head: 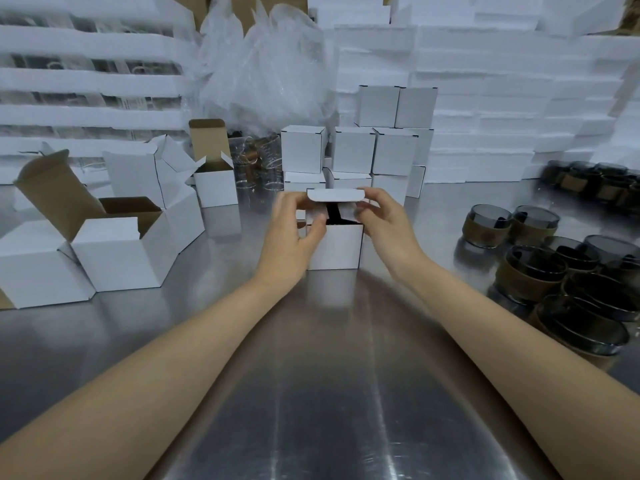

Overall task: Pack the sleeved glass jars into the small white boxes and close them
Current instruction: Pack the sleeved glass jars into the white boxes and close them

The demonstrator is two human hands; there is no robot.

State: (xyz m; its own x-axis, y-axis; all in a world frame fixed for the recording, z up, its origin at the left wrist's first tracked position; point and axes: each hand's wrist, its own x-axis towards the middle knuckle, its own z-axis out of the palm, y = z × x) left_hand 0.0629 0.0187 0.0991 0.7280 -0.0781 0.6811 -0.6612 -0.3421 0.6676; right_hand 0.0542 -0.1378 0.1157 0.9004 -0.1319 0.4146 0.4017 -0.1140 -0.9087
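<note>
Nearest, two bare forearms reach over the steel table to the box, which stands upright on it, mouth up. The left hand and right hand each pinch a top corner of the box — fingers curled on the ends of the lid, thumbs on the two side flaps, which lean inward over a dark gap; that dark is probably a jar already inside, though little of it shows.

The box is close to a cube, so it has no real long axis; the lid's long edge runs left to right, seemingly hinged on the far wall, its rounded tuck edge turned towards the person. I judge the card light, stiff only along its creases and easy to dent, so the flaps want gentle fingertip pressure; with glass inside, the weight sits low, and the box is best lifted by its lower walls or base — never by the lid.

Right of the box, the jars stand squat, mouths up, axes vertical; the smooth glass looks fragile and slippery, and the brown sleeve is the sure place to hold. Left of the box, open boxes stand with lids raised. Behind the box, closed boxes are stacked; beyond them lie foam sheets and plastic bags.
</note>
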